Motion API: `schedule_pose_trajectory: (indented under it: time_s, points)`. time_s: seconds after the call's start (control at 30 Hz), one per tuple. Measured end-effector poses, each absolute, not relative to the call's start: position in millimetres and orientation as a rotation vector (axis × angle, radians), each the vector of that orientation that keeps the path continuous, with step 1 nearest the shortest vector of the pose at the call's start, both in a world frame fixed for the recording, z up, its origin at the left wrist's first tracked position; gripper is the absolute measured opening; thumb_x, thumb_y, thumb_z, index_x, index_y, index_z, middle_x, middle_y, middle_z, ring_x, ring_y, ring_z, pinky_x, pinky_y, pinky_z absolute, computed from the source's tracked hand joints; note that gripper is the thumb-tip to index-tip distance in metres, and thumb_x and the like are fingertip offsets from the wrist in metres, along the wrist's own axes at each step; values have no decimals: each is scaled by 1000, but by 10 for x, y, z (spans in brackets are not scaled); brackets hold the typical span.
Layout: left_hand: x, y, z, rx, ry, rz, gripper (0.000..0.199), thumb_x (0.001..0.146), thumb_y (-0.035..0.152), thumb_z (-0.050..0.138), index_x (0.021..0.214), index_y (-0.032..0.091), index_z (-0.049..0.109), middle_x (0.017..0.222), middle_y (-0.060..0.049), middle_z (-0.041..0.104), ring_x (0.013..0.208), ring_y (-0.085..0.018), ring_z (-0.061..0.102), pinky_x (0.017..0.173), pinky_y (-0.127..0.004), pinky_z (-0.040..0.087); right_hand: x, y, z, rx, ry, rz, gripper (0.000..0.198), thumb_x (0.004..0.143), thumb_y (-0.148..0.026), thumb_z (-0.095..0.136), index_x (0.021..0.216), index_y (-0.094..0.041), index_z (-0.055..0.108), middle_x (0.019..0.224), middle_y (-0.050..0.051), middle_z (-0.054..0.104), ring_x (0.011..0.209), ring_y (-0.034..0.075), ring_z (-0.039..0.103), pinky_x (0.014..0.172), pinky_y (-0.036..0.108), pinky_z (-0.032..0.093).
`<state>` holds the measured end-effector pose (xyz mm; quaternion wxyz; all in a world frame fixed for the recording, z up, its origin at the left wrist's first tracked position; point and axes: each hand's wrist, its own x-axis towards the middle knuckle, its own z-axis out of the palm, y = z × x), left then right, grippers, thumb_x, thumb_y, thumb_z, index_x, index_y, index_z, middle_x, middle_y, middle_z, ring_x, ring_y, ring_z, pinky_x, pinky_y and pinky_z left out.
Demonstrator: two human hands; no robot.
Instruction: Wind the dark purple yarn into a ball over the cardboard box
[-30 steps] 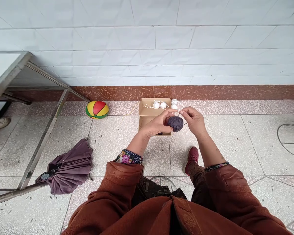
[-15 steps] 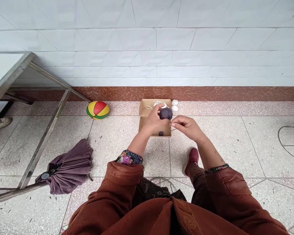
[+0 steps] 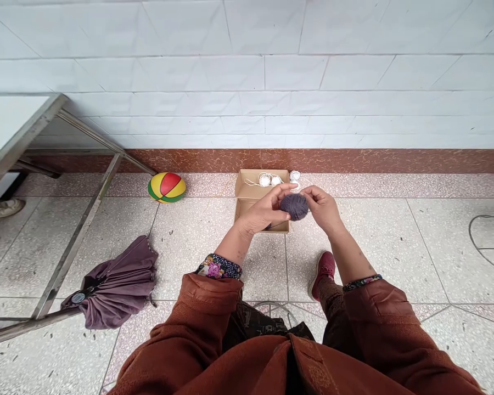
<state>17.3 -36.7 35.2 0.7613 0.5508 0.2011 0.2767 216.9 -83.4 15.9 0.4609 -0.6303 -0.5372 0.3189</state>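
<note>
A dark purple-grey ball of yarn [image 3: 295, 207] is held up over the right side of a cardboard box. My left hand [image 3: 265, 208] grips it from the left, thumb below and fingers above. At the ball's upper right, my right hand [image 3: 321, 207] has its thumb and forefinger pinched, closed on what looks like the yarn strand. Beneath my hands is the open cardboard box [image 3: 242, 207], with its lid part against the wall side. White yarn balls [image 3: 264, 180] with loose strands lie in that far part. Another dark yarn piece in the box is mostly hidden by my left hand.
More white balls [image 3: 295, 176] sit just right of the box. A colourful ball [image 3: 167, 187] lies by the wall, left of the box. A folded purple umbrella [image 3: 117, 282] leans near the metal-legged table [image 3: 20, 137]. A wire hoop [image 3: 473, 233] is at the far right.
The yarn ball has shifted right and slightly nearer to me. My right hand has moved from below the ball to its upper right side. The white balls in the box have come into view.
</note>
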Motion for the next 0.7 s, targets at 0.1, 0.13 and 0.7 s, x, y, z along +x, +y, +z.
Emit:
schedule_pose_trajectory:
  time_s: [0.1,0.13,0.7]
  points:
    - [176,-328,336,1189,564,750,68,68,23,79,133,27,57,132,-8,60,118,-24,60,103,-40,48,2095,-849,84,-1597,-1457,825,20,88,-39,61,77,-22,64,69,0,62,67,17,53,64,30,40]
    - [176,-311,324,1211,642,777,69,67,21,78,132,27,57,132,-8,59,116,-24,60,102,-40,48,2065,-865,81,-1592,-1517,842,20,88,-38,61,76,-22,63,69,0,62,67,17,53,64,30,40]
    - [139,-382,295,1285,560,598,89,67,20,79,150,31,47,122,-8,61,106,-21,61,94,-37,50,2151,-813,175,-1510,-1303,752,31,92,-53,65,81,-23,67,71,-1,59,68,16,50,67,31,41]
